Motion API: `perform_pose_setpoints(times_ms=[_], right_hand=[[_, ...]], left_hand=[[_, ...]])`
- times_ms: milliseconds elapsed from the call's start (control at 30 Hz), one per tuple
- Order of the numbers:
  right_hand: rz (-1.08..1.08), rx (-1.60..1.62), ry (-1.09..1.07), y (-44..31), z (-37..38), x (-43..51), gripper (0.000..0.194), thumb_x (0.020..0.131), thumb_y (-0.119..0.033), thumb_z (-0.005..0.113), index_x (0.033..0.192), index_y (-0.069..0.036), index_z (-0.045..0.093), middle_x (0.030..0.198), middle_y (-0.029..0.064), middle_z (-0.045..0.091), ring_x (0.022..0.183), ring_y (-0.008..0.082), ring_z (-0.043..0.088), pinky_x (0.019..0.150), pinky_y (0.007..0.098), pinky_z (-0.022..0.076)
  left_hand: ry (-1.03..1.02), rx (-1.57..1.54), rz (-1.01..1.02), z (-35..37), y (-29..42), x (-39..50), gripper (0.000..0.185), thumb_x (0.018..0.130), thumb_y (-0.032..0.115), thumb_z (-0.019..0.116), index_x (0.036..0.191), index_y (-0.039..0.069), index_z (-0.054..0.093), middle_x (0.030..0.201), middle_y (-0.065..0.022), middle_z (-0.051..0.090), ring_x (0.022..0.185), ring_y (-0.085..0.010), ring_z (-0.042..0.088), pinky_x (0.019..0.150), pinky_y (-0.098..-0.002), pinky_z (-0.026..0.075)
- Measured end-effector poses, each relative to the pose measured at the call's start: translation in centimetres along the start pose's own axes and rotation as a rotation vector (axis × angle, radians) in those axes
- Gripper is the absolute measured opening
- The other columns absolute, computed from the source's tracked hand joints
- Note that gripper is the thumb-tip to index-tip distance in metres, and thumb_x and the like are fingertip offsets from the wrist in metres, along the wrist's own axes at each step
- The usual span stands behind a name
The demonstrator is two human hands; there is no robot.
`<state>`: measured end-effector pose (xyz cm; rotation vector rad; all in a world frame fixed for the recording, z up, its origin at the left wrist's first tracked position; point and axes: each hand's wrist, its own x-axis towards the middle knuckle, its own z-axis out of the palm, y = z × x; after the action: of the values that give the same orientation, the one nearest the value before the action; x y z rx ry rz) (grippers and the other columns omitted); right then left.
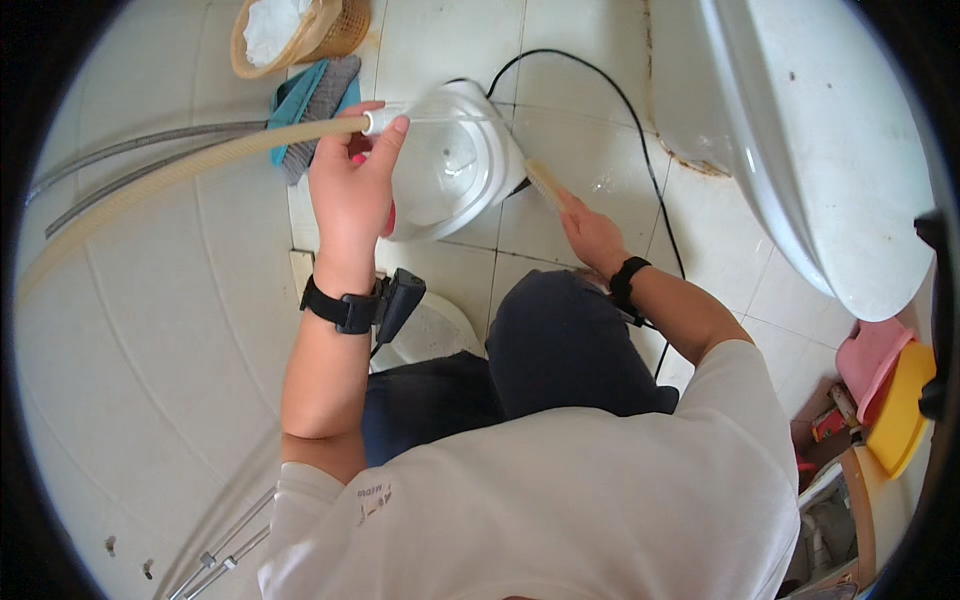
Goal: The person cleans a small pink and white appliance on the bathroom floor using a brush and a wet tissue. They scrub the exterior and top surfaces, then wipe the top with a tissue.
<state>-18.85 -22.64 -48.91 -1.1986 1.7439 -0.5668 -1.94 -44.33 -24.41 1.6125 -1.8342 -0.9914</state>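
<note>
My left hand [352,165] grips the white end fitting [379,120] of a beige ribbed hose [225,154]. Clear water streams from it to the right, over a white basin-like fixture [435,187] on the tiled floor. Something red shows in part beneath my left hand. My right hand [590,229] holds a pale brush [545,182] by its near end, its bristled part against or just beside the fixture's right edge. Whether the two touch I cannot tell.
A black cable [637,112] curves over the floor tiles. Teal and grey cloths [315,97] lie below a wicker basket [337,34] at upper left. A large white tub or sink [817,150] fills the upper right. Pink [874,356] and yellow plastic items [904,412] stand at the right.
</note>
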Motion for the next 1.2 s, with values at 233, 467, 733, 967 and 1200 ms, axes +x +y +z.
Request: perform_pose_setpoints(times_ms=[233,467,733,967,1200], right_hand=[[-0.467,-0.480,-0.213,-2.7,-3.0,2.6,0.037,0.095,-0.027,0.047,0.132,-0.027,0.050,0.088,0.0128,0.066,0.078,0.0331,0.065,0.065,0.0451,0.0504],[-0.732,-0.716,-0.172,-6.1,-3.6,7.6,0.037,0.090,-0.017,0.052,0.117,-0.039,0.062,0.076,0.0042,0.061,0.074,0.0263,0.061,0.066,0.0399,0.0480],[-0.815,-0.756,-0.166,-8.6,-5.6,11.1,0.037,0.085,-0.014,0.055,0.108,-0.040,0.068,0.081,0.0020,0.065,0.080,0.0239,0.059,0.069,0.0363,0.0475],[-0.712,-0.792,-0.256,-9.7,-8.8,11.4,0.040,0.083,-0.008,0.054,0.107,-0.037,0.069,0.078,0.0030,0.064,0.081,0.0265,0.061,0.071,0.0389,0.0502],[-0.623,-0.846,-0.428,-12.1,-1.1,11.5,0.029,0.087,-0.020,0.056,0.109,-0.033,0.068,0.088,0.0061,0.068,0.086,0.0295,0.064,0.073,0.0424,0.0517]], left_hand=[[0.006,-0.023,-0.041,-1.1,-0.2,-0.1,0.031,0.083,0.023,0.076,0.107,0.006,0.067,0.076,-0.0003,0.060,0.069,-0.0078,0.053,0.065,-0.0229,0.044],[-0.032,0.071,0.004,-1.3,-0.1,-0.8,0.029,0.082,0.021,0.077,0.105,0.007,0.068,0.078,-0.0017,0.060,0.070,-0.0089,0.055,0.066,-0.0244,0.046],[0.001,-0.035,-0.062,-1.6,-1.6,-0.9,0.028,0.081,0.020,0.077,0.104,0.007,0.068,0.077,-0.0010,0.061,0.069,-0.0092,0.056,0.065,-0.0245,0.047],[-0.022,0.082,-0.018,-3.1,-1.7,-1.6,0.027,0.080,0.021,0.076,0.102,0.007,0.068,0.078,-0.0041,0.063,0.068,-0.0116,0.059,0.065,-0.0265,0.048],[-0.040,0.145,-0.028,-4.0,-2.5,-3.8,0.026,0.079,0.018,0.075,0.101,0.007,0.068,0.086,-0.0071,0.064,0.071,-0.0160,0.061,0.067,-0.0293,0.049]])
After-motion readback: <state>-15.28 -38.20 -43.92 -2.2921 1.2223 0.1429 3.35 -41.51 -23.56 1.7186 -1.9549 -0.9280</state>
